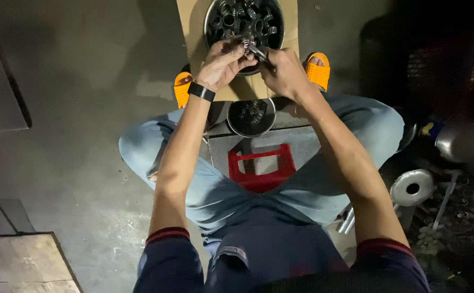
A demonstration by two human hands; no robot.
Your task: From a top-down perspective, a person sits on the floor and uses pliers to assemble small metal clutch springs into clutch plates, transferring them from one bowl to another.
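I sit on a red plastic stool (259, 168) with both arms stretched forward over my knees. My left hand (223, 64), with a black band on its wrist, pinches a small metal ring-shaped part (246, 40). A thin metal tool (259, 54) is gripped in my right hand (287, 73), its tip touching that part. Both hands hover over a large round metal bowl (208, 24) full of several dark metal rings. A smaller metal bowl (231, 122) with a few parts sits between my feet.
The large bowl rests on a sheet of brown cardboard (191, 32) on the concrete floor. My feet wear orange sandals (318, 70). Metal machine parts, among them a round silver cover (412, 187), lie at the right. Wooden boards (20, 260) lie at the lower left.
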